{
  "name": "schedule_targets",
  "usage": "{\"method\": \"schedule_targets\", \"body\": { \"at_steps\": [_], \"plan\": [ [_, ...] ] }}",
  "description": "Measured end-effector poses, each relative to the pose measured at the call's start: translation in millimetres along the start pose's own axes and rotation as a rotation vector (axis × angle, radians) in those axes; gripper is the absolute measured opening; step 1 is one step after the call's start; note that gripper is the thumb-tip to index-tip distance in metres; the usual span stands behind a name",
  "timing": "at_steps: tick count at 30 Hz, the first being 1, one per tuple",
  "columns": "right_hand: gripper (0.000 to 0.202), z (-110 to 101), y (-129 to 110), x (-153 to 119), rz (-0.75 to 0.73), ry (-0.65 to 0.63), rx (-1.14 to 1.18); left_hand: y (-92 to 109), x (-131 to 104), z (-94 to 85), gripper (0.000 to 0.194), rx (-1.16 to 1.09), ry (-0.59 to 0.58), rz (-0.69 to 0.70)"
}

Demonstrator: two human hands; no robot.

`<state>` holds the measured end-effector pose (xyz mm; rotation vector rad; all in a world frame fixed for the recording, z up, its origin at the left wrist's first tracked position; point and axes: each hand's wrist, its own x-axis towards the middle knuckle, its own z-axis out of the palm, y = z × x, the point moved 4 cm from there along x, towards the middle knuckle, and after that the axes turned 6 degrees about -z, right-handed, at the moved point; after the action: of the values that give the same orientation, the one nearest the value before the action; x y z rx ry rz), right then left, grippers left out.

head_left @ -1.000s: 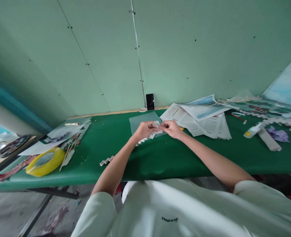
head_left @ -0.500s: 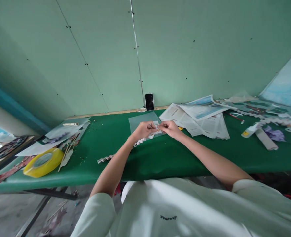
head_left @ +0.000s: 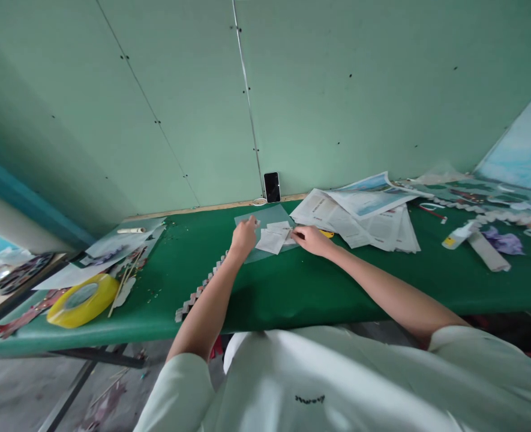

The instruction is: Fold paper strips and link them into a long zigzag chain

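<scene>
A zigzag chain of folded paper [head_left: 201, 290] slants up the green table, passing behind my left forearm. It leads toward my left hand [head_left: 244, 236], whose fingers are closed on its end, with a small pale bit showing at the fingertips. Several small white paper pieces [head_left: 272, 239] lie overlapping on a translucent sheet [head_left: 265, 216] between my hands. At their right edge, my right hand [head_left: 312, 240] is closed in a pinch on a paper strip, mostly hidden by the fingers. Something yellow [head_left: 326, 234] shows just behind that hand.
A phone [head_left: 272, 187] leans on the wall at the back. Newspapers [head_left: 373, 225] are piled right of centre. Farther right are a glue bottle [head_left: 458, 236], a pale block [head_left: 489, 252] and crumpled purple material [head_left: 503, 241]. A yellow tape roll [head_left: 105, 294] and thin sticks [head_left: 123, 282] lie left.
My hands have separated; the left moved left and slightly back, uncovering the white paper pieces. The chain shifted left and shows more of its length. The right hand stayed nearly in place.
</scene>
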<state>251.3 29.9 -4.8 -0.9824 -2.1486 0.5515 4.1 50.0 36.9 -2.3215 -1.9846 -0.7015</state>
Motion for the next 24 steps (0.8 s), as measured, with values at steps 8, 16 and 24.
{"method": "schedule_targets", "body": {
  "at_steps": [8, 16, 24],
  "plan": [
    [0.034, 20, -5, -3, -0.048, -0.115, 0.001, -17, 9, 3.8, 0.033, 0.080, 0.132, -0.030],
    [0.040, 17, -7, -4, -0.072, -0.083, 0.032, 22, -6, 47.3, 0.075, -0.146, -0.428, 0.374],
    [0.041, 21, -7, -4, -0.091, -0.095, 0.026, 28, -13, 53.2, 0.048, -0.106, -0.468, 0.438]
  ]
}}
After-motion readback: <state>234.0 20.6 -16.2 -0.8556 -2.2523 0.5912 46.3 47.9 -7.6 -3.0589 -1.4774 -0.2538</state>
